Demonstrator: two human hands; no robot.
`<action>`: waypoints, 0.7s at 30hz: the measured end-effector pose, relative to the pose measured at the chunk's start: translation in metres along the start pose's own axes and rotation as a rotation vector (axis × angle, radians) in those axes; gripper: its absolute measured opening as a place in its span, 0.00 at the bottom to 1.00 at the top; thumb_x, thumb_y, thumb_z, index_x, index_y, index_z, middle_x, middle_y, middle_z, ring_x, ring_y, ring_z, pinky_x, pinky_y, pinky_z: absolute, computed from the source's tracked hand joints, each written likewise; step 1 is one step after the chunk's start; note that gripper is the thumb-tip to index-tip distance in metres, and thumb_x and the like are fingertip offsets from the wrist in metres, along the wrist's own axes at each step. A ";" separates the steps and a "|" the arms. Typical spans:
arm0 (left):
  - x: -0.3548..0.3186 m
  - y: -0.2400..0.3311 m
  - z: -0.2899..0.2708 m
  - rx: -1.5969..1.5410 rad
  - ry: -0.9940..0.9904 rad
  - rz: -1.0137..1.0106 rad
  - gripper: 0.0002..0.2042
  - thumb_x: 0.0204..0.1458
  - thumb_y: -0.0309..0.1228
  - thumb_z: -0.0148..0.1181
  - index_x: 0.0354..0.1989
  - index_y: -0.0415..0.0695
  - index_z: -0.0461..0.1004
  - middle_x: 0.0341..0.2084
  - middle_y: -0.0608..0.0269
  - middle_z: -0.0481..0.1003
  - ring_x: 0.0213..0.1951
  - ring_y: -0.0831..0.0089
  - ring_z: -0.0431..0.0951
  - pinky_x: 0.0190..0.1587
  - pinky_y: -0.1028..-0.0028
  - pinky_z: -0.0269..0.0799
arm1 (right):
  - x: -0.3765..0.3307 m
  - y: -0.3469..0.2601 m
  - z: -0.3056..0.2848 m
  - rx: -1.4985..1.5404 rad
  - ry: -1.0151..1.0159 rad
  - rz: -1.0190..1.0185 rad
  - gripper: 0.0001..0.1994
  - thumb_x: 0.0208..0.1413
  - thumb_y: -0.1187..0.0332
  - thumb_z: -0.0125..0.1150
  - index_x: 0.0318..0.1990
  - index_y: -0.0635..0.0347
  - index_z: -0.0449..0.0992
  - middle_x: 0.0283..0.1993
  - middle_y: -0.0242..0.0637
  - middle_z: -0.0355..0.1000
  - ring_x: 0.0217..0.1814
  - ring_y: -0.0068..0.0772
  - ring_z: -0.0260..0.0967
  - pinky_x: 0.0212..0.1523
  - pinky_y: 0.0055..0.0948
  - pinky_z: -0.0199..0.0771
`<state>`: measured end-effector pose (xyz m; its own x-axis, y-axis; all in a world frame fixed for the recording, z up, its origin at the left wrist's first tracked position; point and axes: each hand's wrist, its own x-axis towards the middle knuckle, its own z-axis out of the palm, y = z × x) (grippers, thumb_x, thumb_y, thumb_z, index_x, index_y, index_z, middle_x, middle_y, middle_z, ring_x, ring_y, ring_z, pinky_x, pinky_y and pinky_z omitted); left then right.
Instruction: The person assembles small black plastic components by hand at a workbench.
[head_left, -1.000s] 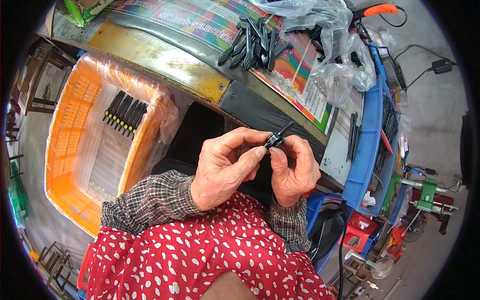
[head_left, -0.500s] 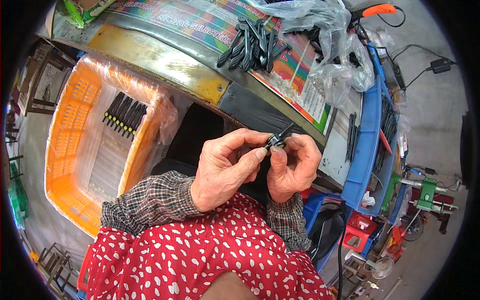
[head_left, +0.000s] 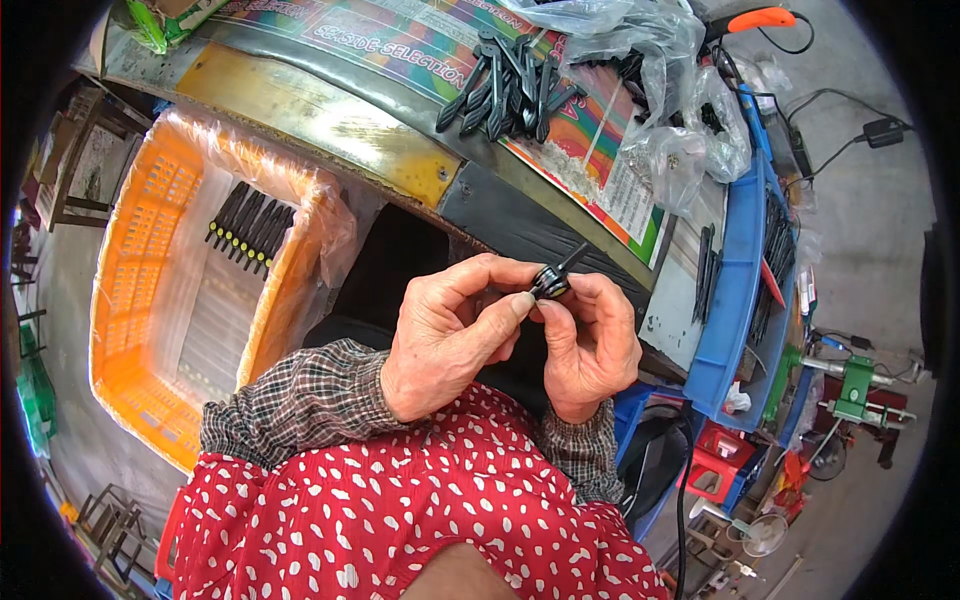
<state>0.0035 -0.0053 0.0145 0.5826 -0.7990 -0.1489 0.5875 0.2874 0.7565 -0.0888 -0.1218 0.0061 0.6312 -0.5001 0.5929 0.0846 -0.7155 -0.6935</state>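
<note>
My left hand [head_left: 450, 335] pinches a small black plastic part [head_left: 550, 282] between thumb and forefinger, above my lap. The part has a round, ringed head, and a thin stem sticks up to the right from it. At the head's right side, my right hand [head_left: 592, 350] is closed with thumb and curled fingers against it. Fingers cover some of the part, so its lower side is hidden. A row of black parts with yellow-green ends [head_left: 248, 228] lies in the orange plastic-lined crate [head_left: 272, 325] on the left.
A heap of black plastic pieces [head_left: 505, 90] lies on the workbench [head_left: 310, 110] ahead. Beside it is a clear plastic bag [head_left: 665, 150] of black bits. At the right, a blue tray [head_left: 725, 330] holds long black pieces. An orange-handled tool [head_left: 758, 20] is at the far right.
My right hand has shifted slightly right and its fingers have moved on the part. The part has turned, showing more of its ringed side and less of a yellow-green spot.
</note>
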 end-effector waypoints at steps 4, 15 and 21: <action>0.000 -0.002 -0.003 0.021 -0.026 0.009 0.10 0.56 0.21 0.52 0.47 0.36 0.72 0.27 0.65 0.73 0.21 0.86 0.67 0.19 0.86 0.58 | 0.001 -0.001 -0.006 -0.038 -0.057 0.011 0.15 0.47 0.76 0.67 0.42 0.69 0.70 0.32 0.42 0.72 0.26 0.26 0.72 0.26 0.22 0.73; 0.003 0.012 -0.015 0.382 -0.198 0.188 0.10 0.52 0.17 0.54 0.43 0.34 0.73 0.29 0.61 0.75 0.25 0.83 0.70 0.25 0.82 0.65 | 0.018 -0.009 -0.024 0.492 -0.134 0.447 0.24 0.41 0.82 0.69 0.43 0.65 0.60 0.36 0.40 0.70 0.34 0.24 0.73 0.32 0.21 0.78; 0.014 0.019 -0.018 0.810 -0.348 0.573 0.14 0.42 0.13 0.57 0.41 0.34 0.74 0.33 0.52 0.75 0.33 0.66 0.78 0.34 0.75 0.72 | 0.029 -0.008 -0.035 0.326 -0.138 0.315 0.30 0.34 0.78 0.75 0.43 0.63 0.61 0.31 0.36 0.69 0.28 0.20 0.70 0.28 0.18 0.73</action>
<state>0.0333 -0.0016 0.0152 0.3859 -0.7998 0.4599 -0.3510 0.3337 0.8749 -0.0977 -0.1473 0.0436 0.7594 -0.5832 0.2885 0.0961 -0.3379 -0.9363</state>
